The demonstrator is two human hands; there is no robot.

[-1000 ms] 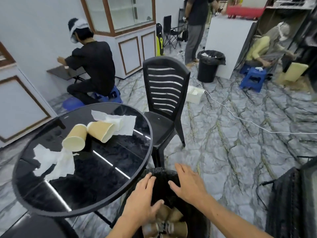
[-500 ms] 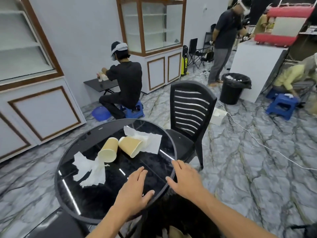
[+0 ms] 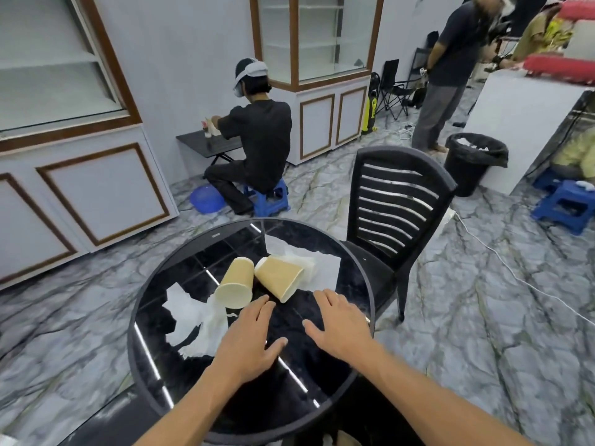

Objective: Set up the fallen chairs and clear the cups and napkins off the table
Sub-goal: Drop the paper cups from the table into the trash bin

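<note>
**Reach toward the two tipped cups: risks from this position**

Both hands are over the round black table, palms down, fingers spread, nothing held in either. My left hand has its fingertips just short of the near cup; my right hand hovers near the table's right rim, a little apart from the far cup.

Both paper cups lie on their sides, touching near their bases, mouths facing me. The far cup rests partly on a white napkin. A second, crumpled napkin lies at left, its edge reaching under the near cup's mouth. One black chair stands upright beside the table; I see no fallen chair from here.

Risks, as I judge them:

- Cups on their sides roll. A fingertip nudge instead of a wrap-around grab could send either one across the glossy top and off the edge.
- Paper walls are soft; squeezing near the mouth may crush the cup. I cannot tell whether any liquid remains inside.
- Lifting the far cup could drag the napkin beneath it, or let it flutter to the floor.
- The torn napkin at left looks thin and may tear further if pinched at one corner.
</note>
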